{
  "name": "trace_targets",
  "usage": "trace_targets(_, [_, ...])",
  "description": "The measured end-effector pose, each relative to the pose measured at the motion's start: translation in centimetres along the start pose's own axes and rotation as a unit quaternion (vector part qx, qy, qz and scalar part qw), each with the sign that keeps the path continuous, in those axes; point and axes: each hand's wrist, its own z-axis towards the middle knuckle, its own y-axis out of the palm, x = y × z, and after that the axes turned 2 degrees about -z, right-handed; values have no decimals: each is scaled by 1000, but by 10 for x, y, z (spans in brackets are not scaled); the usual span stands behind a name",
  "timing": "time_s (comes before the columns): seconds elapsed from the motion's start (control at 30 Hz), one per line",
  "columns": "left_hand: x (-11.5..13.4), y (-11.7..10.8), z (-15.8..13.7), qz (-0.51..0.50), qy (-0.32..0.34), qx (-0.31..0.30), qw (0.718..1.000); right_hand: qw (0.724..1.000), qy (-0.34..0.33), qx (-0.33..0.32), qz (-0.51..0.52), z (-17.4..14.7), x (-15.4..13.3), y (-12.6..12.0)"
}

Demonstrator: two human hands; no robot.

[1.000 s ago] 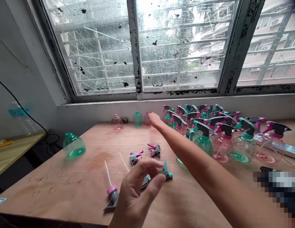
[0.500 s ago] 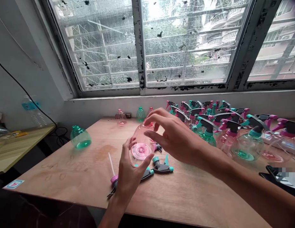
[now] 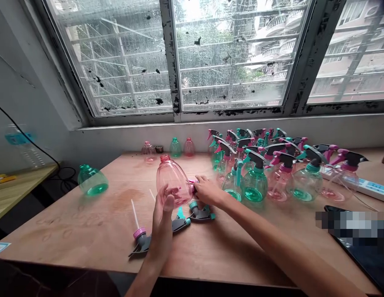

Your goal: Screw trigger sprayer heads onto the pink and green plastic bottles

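Observation:
A clear pink spray bottle (image 3: 173,175) without a head is in my left hand (image 3: 163,214), its neck tilted up and away. My right hand (image 3: 207,189) is just right of the bottle, fingers closed on a pink-and-black trigger spray head (image 3: 192,185) that is partly hidden behind the bottle. Below it on the table lie two teal-and-black spray heads, one nearer the right (image 3: 202,213) and one (image 3: 180,222) partly covered by my left hand. A pink-collared spray head (image 3: 141,239) with its tube pointing up lies left of my left wrist.
Several assembled spray bottles (image 3: 255,181) crowd the right side. Headless bottles stand at the back, including a green one (image 3: 175,147), and another green bottle (image 3: 93,180) is at the left. A power strip (image 3: 365,185) and a phone (image 3: 359,247) lie at the right.
My right hand has left the bottle's neck and moved down to a spray head beside it. My left hand has turned the bottle more upright. The view has shifted to the right.

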Motion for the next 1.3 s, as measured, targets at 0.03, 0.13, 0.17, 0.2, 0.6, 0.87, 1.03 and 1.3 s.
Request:
trace_targets(0.03, [-2, 0, -1, -5, -5, -3, 1000, 1000, 12, 1, 5, 5, 0, 0])
trace_targets(0.13, [-3, -1, -2, -18, -13, -19, 1000, 998, 48, 26, 34, 17, -5, -8])
trace_targets(0.17, [-1, -2, -2, -25, -12, -26, 999, 996, 62, 41, 49, 19, -8, -13])
trace_targets(0.2, [2, -2, -2, -32, -10, -32, 999, 993, 76, 59, 67, 21, -10, -18])
trace_targets(0.6, [14, -16, -13, -207, -48, 23, 977, 928, 26, 231, 292, -106, -34, -100])
trace_targets(0.87, [0, -18, -34, -167, -138, -68, 974, 964, 114, 237, 45, -270, 21, -39])
trace_targets(1.03, [-8, -20, -36, -144, -127, -85, 978, 950, 160, 267, 23, -283, 18, -28])
trace_targets(1.3, [-30, -26, -30, -13, -95, -167, 981, 966, 86, 232, 68, -245, 9, -39])
